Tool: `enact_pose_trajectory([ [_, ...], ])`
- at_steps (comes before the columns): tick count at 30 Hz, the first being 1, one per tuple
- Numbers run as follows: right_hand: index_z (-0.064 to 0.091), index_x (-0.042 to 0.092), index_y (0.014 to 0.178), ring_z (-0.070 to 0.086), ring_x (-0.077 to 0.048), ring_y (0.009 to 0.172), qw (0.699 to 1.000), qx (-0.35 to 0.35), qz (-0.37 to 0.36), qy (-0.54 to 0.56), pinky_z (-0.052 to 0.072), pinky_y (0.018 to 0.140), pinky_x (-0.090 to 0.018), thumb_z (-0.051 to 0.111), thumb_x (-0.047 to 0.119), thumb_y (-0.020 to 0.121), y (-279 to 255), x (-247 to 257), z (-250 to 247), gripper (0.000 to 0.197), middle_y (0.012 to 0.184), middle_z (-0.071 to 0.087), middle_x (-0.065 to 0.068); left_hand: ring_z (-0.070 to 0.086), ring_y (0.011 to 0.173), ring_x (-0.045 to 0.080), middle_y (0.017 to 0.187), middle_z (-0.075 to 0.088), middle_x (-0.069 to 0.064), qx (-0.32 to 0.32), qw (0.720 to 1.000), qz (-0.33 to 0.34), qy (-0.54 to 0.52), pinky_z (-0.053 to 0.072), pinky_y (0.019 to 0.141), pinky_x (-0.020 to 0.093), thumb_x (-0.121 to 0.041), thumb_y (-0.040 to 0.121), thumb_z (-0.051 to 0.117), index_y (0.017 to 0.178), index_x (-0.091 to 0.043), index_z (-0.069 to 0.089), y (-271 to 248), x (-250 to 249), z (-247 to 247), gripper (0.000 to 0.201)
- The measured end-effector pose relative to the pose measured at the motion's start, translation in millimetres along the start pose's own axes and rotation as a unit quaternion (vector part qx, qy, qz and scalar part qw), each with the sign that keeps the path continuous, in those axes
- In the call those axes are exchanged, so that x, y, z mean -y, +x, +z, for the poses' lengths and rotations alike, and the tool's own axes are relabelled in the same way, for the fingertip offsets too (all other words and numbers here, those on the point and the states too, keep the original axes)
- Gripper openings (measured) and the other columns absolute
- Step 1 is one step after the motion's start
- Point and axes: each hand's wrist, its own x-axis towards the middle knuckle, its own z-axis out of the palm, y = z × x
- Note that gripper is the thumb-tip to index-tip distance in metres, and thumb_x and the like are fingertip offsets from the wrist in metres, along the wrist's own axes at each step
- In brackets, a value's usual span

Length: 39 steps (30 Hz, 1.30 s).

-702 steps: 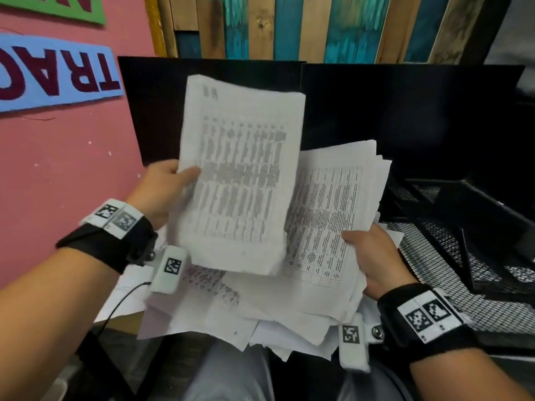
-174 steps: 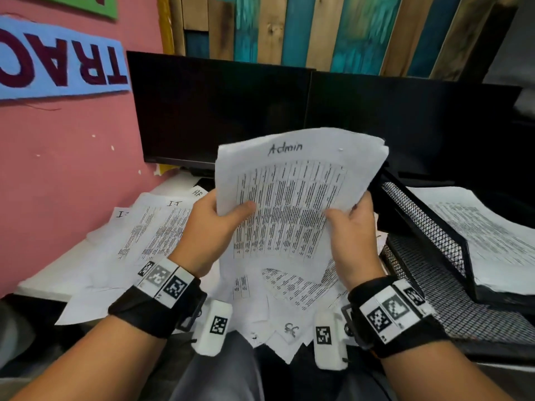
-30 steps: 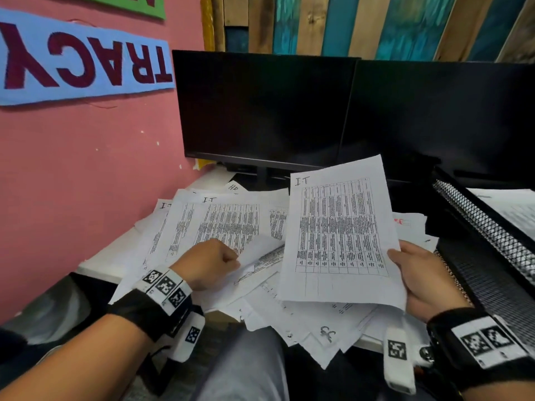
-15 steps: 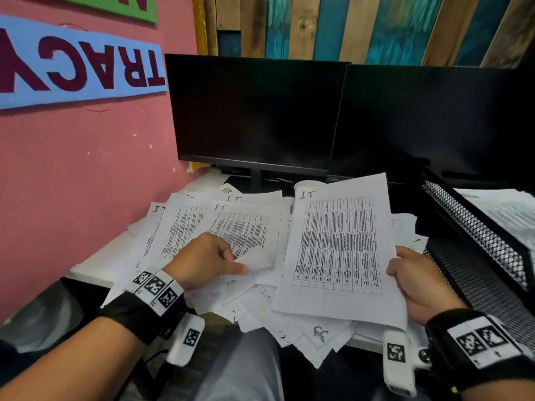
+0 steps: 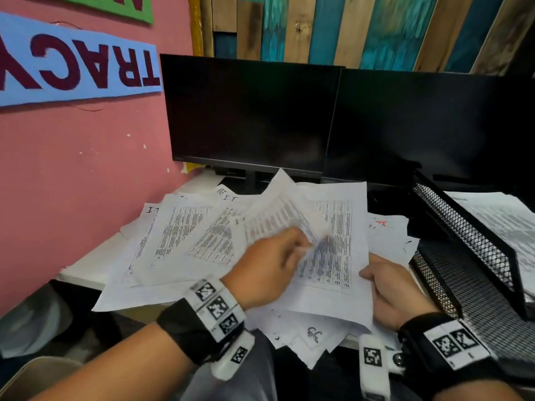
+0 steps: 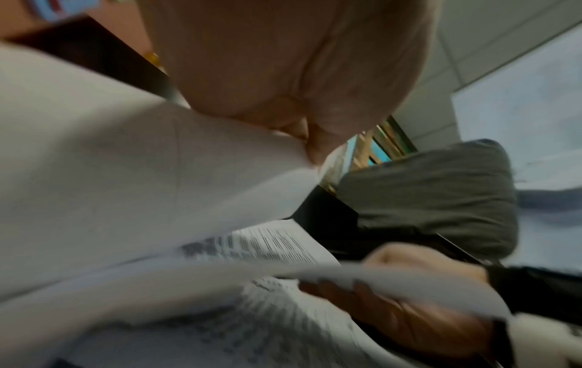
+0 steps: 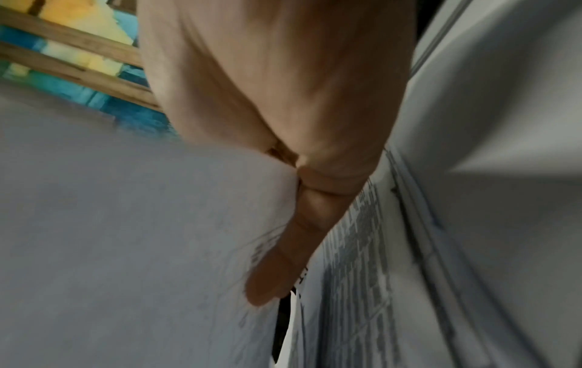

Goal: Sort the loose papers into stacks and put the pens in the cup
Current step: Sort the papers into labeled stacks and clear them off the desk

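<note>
The left hand [image 5: 269, 267] is pinching the lower edge of a printed sheet [image 5: 278, 215], its fingers [image 5: 301, 240] curled onto the paper; the sheet is lifting up and away from those fingers, bent and blurred. The right hand [image 5: 390, 290] is gripping another sheet [image 5: 338, 256] by its right edge, thumb lying on the printed face and the other fingers tucked underneath, as the right wrist view shows with a finger [image 7: 283, 261] lying between two pages. This second sheet is lying just right of the left hand's fingers and partly under the lifted one.

Below both sets of fingers a loose pile of papers [image 5: 312, 334] is spilling over the near edge of the white counter [image 5: 86, 273]. Left of the left fingers, several sheets marked "IT" [image 5: 185, 235] are lying fanned and overlapping on the counter. Right of the right fingers a black mesh tray [image 5: 469, 287] is standing, with a stack of printed pages [image 5: 503, 218] resting in its upper tier. Beyond all the fingers two dark monitors [image 5: 249, 111] are standing side by side. Whether any pens or a cup are there, I cannot tell.
</note>
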Motion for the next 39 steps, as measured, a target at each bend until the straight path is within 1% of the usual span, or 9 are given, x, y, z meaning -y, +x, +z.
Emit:
enact_pose_trajectory([
  [3, 0.07, 0.001, 0.126, 0.072, -0.045, 0.11, 1.0, 0.02, -0.008, 0.02, 0.053, 0.104, -0.059, 0.035, -0.008, 0.099, 2.6, -2.1, 2.3, 0.044, 0.116, 0.075, -0.028, 0.065, 0.064, 0.004, 0.117, 0.076, 0.001, 0.103, 0.992, 0.068, 0.039, 0.056, 0.064, 0.032, -0.03, 0.108, 0.045, 0.104, -0.038, 0.047, 3.1, -5.9, 31.0, 0.009],
  [5, 0.072, -0.002, 0.123, 0.074, -0.041, 0.097, 0.999, 0.033, -0.015, 0.013, 0.056, 0.095, -0.054, 0.047, 0.005, 0.1, 1.9, -1.4, 1.2, 0.034, 0.112, 0.076, -0.028, 0.074, 0.097, 0.019, 0.124, 0.073, -0.008, 0.138, 0.984, 0.095, 0.053, 0.058, 0.085, 0.04, -0.027, 0.107, 0.045, 0.106, -0.035, 0.048, 2.6, -6.0, 46.0, 0.009],
  [8, 0.076, 0.006, 0.114, 0.076, -0.038, 0.091, 0.999, 0.048, -0.014, 0.008, 0.057, 0.081, -0.046, 0.052, 0.032, 0.108, -2.1, -2.0, -1.8, 0.035, 0.105, 0.08, -0.02, 0.074, 0.099, 0.025, 0.119, 0.074, -0.005, 0.183, 0.976, 0.095, 0.069, 0.058, 0.086, 0.045, -0.029, 0.105, 0.044, 0.107, -0.038, 0.048, 2.7, -4.8, 53.9, 0.009],
  [12, 0.073, 0.011, 0.121, 0.079, -0.034, 0.095, 0.991, 0.018, -0.075, -0.11, 0.063, 0.083, -0.048, 0.049, -0.003, 0.104, 4.0, -4.1, -9.5, 0.033, 0.103, 0.082, -0.013, 0.069, 0.115, 0.017, 0.126, 0.071, -0.009, 0.206, 0.976, 0.063, 0.042, 0.055, 0.099, 0.041, -0.042, 0.104, 0.051, 0.114, -0.035, 0.057, 3.0, -4.1, 39.4, 0.013],
  [16, 0.075, 0.014, 0.115, 0.078, -0.038, 0.095, 0.988, -0.01, -0.089, -0.122, 0.063, 0.085, -0.057, 0.045, -0.008, 0.103, 4.8, 12.2, -23.3, 0.039, 0.104, 0.081, -0.014, 0.059, 0.128, 0.004, 0.136, 0.065, -0.017, 0.165, 0.985, -0.013, 0.048, 0.049, 0.107, 0.033, -0.048, 0.1, 0.059, 0.123, -0.039, 0.061, 7.9, 16.0, 0.8, 0.025],
  [23, 0.074, 0.012, 0.116, 0.08, -0.033, 0.084, 0.988, -0.017, -0.107, -0.113, 0.064, 0.071, -0.044, 0.045, -0.01, 0.101, 9.6, 33.6, -37.5, 0.039, 0.101, 0.082, -0.014, 0.05, 0.135, 0.017, 0.155, 0.044, -0.008, 0.253, 0.929, -0.176, 0.206, 0.044, 0.112, 0.036, -0.037, 0.082, 0.082, 0.155, -0.036, 0.033, 6.5, 53.4, -32.7, 0.088],
  [29, 0.072, 0.012, 0.119, 0.078, -0.04, 0.096, 0.991, -0.007, -0.092, -0.093, 0.062, 0.083, -0.054, 0.045, -0.008, 0.103, 7.5, 32.5, -38.1, 0.037, 0.108, 0.08, -0.018, 0.062, 0.119, 0.023, 0.147, 0.056, 0.003, 0.244, 0.914, -0.213, 0.245, 0.053, 0.101, 0.036, -0.033, 0.092, 0.07, 0.159, -0.031, 0.026, 5.1, 56.6, -31.4, 0.081],
  [35, 0.072, 0.012, 0.123, 0.08, -0.035, 0.09, 0.994, 0.008, -0.077, -0.073, 0.064, 0.068, -0.044, 0.044, -0.007, 0.104, 3.1, 33.8, -37.0, 0.039, 0.107, 0.081, -0.016, 0.07, 0.096, 0.012, 0.108, 0.077, -0.013, 0.174, 0.948, -0.198, 0.178, 0.056, 0.09, 0.031, -0.071, 0.083, 0.054, 0.118, -0.04, 0.074, 2.1, 62.9, -42.9, 0.051],
  [39, 0.07, 0.01, 0.125, 0.079, -0.038, 0.095, 0.996, 0.015, -0.07, -0.054, 0.064, 0.07, -0.047, 0.043, -0.008, 0.104, 2.0, 33.3, -38.1, 0.039, 0.109, 0.08, -0.018, 0.051, 0.063, 0.019, 0.067, 0.058, -0.008, 0.163, 0.952, -0.207, 0.157, 0.043, 0.059, 0.024, -0.041, 0.104, 0.048, 0.077, -0.029, 0.063, 3.0, 72.2, -51.6, 0.034],
])
